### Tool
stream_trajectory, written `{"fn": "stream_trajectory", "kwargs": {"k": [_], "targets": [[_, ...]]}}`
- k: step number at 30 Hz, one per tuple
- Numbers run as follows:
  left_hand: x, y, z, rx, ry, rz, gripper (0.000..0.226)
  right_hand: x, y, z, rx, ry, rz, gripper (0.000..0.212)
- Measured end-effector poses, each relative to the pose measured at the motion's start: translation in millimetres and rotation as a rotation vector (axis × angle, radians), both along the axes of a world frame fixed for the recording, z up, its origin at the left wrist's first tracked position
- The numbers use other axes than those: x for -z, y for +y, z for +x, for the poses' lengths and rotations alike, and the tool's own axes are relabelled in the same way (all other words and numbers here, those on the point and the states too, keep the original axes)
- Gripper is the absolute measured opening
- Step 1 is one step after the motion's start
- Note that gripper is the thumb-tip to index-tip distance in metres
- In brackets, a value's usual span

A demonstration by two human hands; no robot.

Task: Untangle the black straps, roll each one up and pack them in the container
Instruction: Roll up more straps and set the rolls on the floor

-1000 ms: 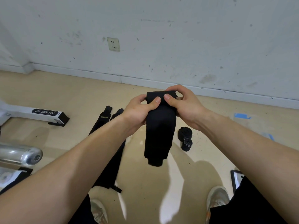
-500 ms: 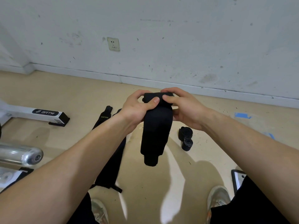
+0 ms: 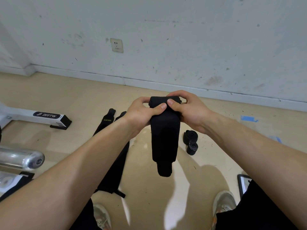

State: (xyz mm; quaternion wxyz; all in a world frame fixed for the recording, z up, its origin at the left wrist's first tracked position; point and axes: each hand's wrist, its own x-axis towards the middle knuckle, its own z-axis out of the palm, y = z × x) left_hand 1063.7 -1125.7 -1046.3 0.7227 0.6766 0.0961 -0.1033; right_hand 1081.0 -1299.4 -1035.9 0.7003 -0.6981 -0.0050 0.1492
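Observation:
A wide black strap [image 3: 164, 138] hangs in the air at the middle of the head view, its top end rolled into a small coil. My left hand [image 3: 141, 113] and my right hand [image 3: 187, 108] both grip that coil, thumbs pressed on its front. The loose tail ends well above the floor. Two more black straps [image 3: 114, 155] lie stretched out on the floor to the left, partly hidden by my left forearm. Two rolled-up black straps [image 3: 191, 141] sit on the floor to the right. I see no container that I can identify.
A white machine foot [image 3: 41, 116] and a chrome bar end [image 3: 25, 159] are at the left. My two shoes [image 3: 224, 205] stand at the bottom. A dark-framed flat object [image 3: 242, 183] lies at the right. The white wall with a socket [image 3: 116, 45] is ahead.
The hanging tail has become shorter as the coil at the top took up more strap. My hands have shifted their grip slightly on the coil.

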Motion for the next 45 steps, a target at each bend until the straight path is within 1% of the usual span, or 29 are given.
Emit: {"fn": "stream_trajectory", "kwargs": {"k": [5,9,12,14,16,18,23,25,27,32,38,41,43,45], "targets": [[-2,-3,0,0.087,0.041,0.000,0.045,-1,-1,1,0.017,-0.027,-0.013,0.020],[0,-4,0,0.049,-0.009,0.029,0.046,-2,-1,-1,-0.007,-0.069,-0.046,0.024],[1,-3,1,0.017,-0.033,0.034,0.038,-5,-3,-1,-0.032,0.002,-0.002,0.029],[1,-2,2,0.012,-0.046,0.044,0.034,-9,-4,-1,-0.063,0.081,0.038,0.025],[1,-1,3,0.024,-0.060,0.049,0.031,-10,-3,-1,-0.088,0.099,0.026,0.021],[2,-1,2,0.039,-0.081,0.075,0.031,-7,-2,-1,-0.087,0.060,-0.002,0.026],[2,-1,1,0.028,-0.121,0.109,0.034,-3,0,1,-0.023,-0.031,0.004,0.019],[2,0,1,0.036,-0.098,0.072,0.042,-3,0,1,-0.004,-0.053,0.006,0.014],[2,0,1,0.053,-0.064,0.034,0.052,-4,0,1,0.012,-0.064,0.018,0.014],[-1,-3,0,0.079,-0.065,0.047,0.043,-5,-1,1,0.038,-0.120,0.007,0.015],[-9,-6,-3,0.095,-0.044,-0.021,0.042,-3,-4,-1,0.032,-0.195,-0.044,0.025],[-9,-3,-1,0.057,-0.073,-0.010,0.035,-3,-4,-3,0.017,-0.239,-0.074,0.031],[-8,-2,0,0.035,-0.081,-0.010,0.031,-4,-3,-4,0.009,-0.190,-0.046,0.034],[-9,-1,1,0.011,-0.085,-0.020,0.027,-5,-2,-5,-0.020,-0.073,0.006,0.034]]}}
